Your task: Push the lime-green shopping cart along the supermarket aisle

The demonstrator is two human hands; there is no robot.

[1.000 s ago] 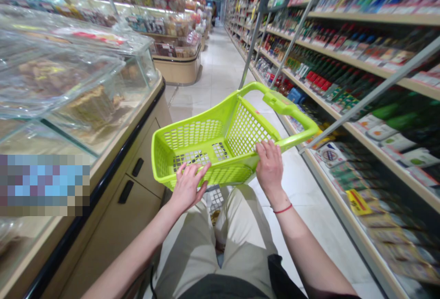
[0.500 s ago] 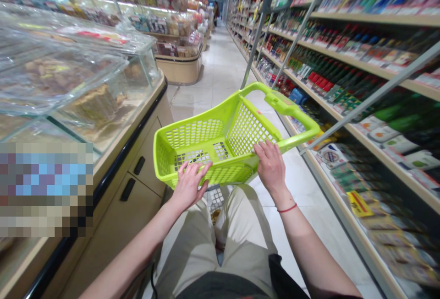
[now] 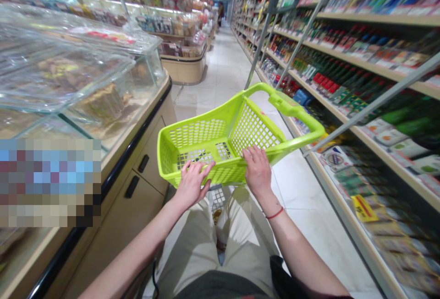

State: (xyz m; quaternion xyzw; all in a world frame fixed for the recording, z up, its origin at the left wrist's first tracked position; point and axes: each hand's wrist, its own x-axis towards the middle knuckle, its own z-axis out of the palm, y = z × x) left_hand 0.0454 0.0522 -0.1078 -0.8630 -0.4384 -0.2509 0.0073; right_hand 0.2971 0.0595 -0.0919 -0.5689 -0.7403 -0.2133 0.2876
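Note:
A lime-green plastic shopping cart (image 3: 237,171) with lattice walls stands crosswise in front of my legs, its looped handle (image 3: 302,116) pointing right. Its basket has nothing in it that I can see. The fingers of my left hand (image 3: 191,182) hook over the near rim, with the thumb low against the outside wall. Farther right on that same rim, my right hand (image 3: 258,171) grips with its fingers curled over the edge. That hand is close to the corner where the handle joins, and a red cord circles its wrist.
Along the left runs a display counter (image 3: 137,125) with glass bins of dried goods. Shelves (image 3: 385,72) packed with bottles and packets line the right, with slanting grey metal bars (image 3: 374,102) before them. Pale tiled floor (image 3: 225,61) leads ahead between the displays.
My right hand has slid left along the near rim, away from the handle's corner. My left hand keeps its place on the rim. The view has shifted slightly.

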